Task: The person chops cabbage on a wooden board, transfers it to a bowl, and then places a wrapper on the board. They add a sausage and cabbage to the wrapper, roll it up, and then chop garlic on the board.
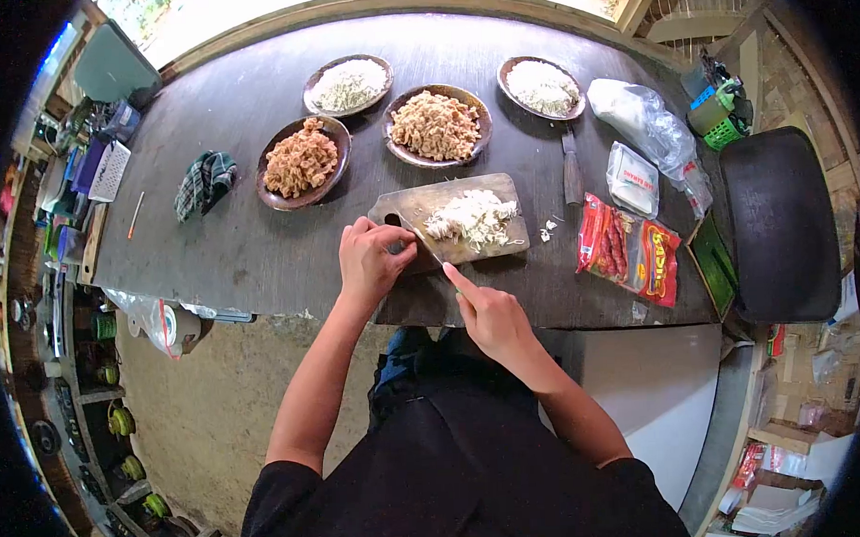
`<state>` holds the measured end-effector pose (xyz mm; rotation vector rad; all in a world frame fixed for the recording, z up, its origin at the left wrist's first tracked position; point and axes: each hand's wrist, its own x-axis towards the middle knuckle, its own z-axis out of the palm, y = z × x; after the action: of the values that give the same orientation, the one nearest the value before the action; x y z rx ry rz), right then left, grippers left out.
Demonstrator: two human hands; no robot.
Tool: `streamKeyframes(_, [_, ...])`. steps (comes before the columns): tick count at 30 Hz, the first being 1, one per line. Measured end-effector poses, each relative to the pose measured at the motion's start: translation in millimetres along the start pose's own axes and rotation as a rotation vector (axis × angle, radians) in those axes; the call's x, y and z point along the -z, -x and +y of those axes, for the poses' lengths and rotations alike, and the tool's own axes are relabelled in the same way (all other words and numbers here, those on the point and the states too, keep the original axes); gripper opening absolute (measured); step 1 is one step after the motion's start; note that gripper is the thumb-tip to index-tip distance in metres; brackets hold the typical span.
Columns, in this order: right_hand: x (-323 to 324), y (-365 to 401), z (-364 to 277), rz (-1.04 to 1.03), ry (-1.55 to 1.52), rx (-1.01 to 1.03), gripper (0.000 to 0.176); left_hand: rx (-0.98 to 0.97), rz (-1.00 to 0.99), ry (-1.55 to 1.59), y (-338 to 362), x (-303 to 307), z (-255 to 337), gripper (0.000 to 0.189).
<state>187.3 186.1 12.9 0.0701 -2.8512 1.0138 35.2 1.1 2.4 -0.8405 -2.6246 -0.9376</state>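
Observation:
My right hand (493,320) is closed around a knife (430,249), index finger stretched along it, the thin blade pointing up and left over the near left part of a wooden cutting board (491,250). Beside the blade, my left hand (371,263) is curled with thumb and fingertips drawn together; I cannot tell what is between them. A heap of chopped white pieces (473,216) covers the board's middle and right. The board's handle hole shows just above my left fingers.
Beyond the board stand brown plates of crumbly brown food (300,159), tan pieces (435,125) and white shreds (350,85), (543,87). To the right lie a cleaver (572,174), a red sausage packet (628,249) and plastic bags (632,180). A checked cloth (205,184) lies left.

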Motion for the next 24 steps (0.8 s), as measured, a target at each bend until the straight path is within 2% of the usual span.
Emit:
streamKeyframes(5, [-5.7, -7.4, -0.3, 0.003, 0.122, -0.02, 0.058, 0.012, 0.007, -0.005, 0.0, 2.0, 3.4, 0.012])
streamKeyframes(11, [0.8, 3.4, 3.8, 0.049, 0.081, -0.033, 0.056, -0.038, 0.033, 0.006, 0.3, 2.7, 5.1, 0.011])
streamKeyframes(20, [-2.4, 4.5, 3.6, 0.063, -0.035, 0.037, 0.056, 0.007, -0.016, -0.012, 0.3, 1.4, 0.9, 0.012])
streamKeyframes(24, [-4.4, -3.0, -0.5, 0.035, 0.076, 0.007, 0.057, -0.005, 0.01, 0.009, 0.9, -1.2, 1.0, 0.01])
